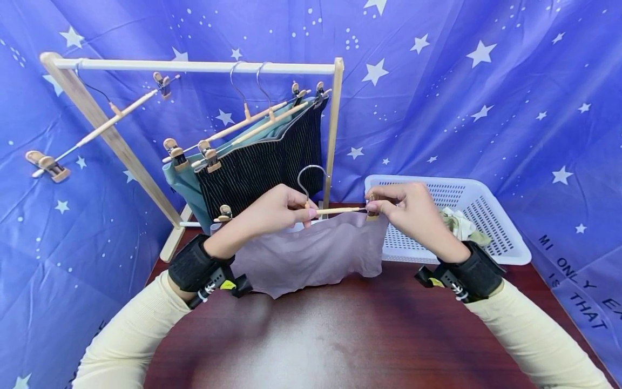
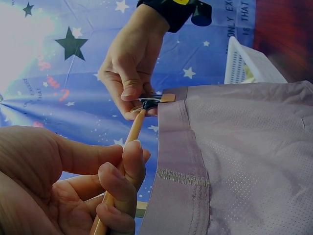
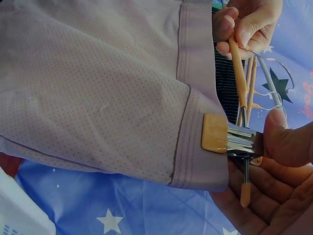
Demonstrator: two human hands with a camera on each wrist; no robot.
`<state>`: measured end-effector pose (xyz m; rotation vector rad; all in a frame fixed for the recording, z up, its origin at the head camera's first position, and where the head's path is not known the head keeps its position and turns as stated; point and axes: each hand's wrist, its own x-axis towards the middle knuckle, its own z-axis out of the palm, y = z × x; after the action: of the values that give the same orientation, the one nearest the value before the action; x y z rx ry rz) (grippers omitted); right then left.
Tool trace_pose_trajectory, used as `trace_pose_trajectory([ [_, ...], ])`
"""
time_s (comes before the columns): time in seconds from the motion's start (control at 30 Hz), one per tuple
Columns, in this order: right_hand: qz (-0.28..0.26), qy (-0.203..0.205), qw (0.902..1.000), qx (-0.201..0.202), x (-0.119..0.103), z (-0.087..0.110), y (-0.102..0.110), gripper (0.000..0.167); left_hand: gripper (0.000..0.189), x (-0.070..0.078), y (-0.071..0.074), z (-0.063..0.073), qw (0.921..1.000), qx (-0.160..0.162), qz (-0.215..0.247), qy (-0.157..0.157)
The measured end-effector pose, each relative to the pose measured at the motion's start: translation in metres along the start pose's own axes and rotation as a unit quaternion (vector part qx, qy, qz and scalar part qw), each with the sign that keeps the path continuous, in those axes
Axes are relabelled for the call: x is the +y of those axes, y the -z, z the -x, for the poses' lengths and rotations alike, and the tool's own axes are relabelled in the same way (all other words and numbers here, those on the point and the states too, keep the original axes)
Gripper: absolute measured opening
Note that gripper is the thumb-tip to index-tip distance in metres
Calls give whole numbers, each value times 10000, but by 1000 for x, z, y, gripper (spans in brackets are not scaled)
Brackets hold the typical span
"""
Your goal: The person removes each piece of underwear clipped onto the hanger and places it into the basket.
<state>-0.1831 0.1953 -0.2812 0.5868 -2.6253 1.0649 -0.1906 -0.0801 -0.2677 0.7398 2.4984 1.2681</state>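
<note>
A mauve garment (image 1: 311,254) of perforated fabric, with a stitched waistband, hangs from a wooden clip hanger (image 1: 340,210) with a metal hook. My left hand (image 1: 282,209) grips the hanger's bar near its middle, fingers and thumb curled round it. At the bar's right end my right hand (image 1: 408,208) pinches the clip (image 3: 215,133) between thumb and fingers. That clip's wooden pad lies against the waistband's corner. Another clip (image 1: 224,213) shows at the hanger's left end, partly hidden by my left forearm.
A wooden rack (image 1: 194,66) stands at the left, carrying a bare clip hanger (image 1: 116,116), a black striped garment (image 1: 262,167) and a teal garment (image 1: 182,183). Behind my right hand is a white basket (image 1: 505,237) with crumpled cloth (image 1: 459,224). Everything stands on a dark red table (image 1: 301,335).
</note>
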Motion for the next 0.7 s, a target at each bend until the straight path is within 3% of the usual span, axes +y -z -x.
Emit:
trace_pose_trajectory([
  [0.43, -4, 185, 9988, 456, 1, 2, -2, 10, 20, -1, -2, -3, 9997, -60, 245, -31],
  [0.7, -6, 199, 9991, 386, 2, 3, -2, 8, 19, -5, -5, -6, 9986, -63, 518, 3],
])
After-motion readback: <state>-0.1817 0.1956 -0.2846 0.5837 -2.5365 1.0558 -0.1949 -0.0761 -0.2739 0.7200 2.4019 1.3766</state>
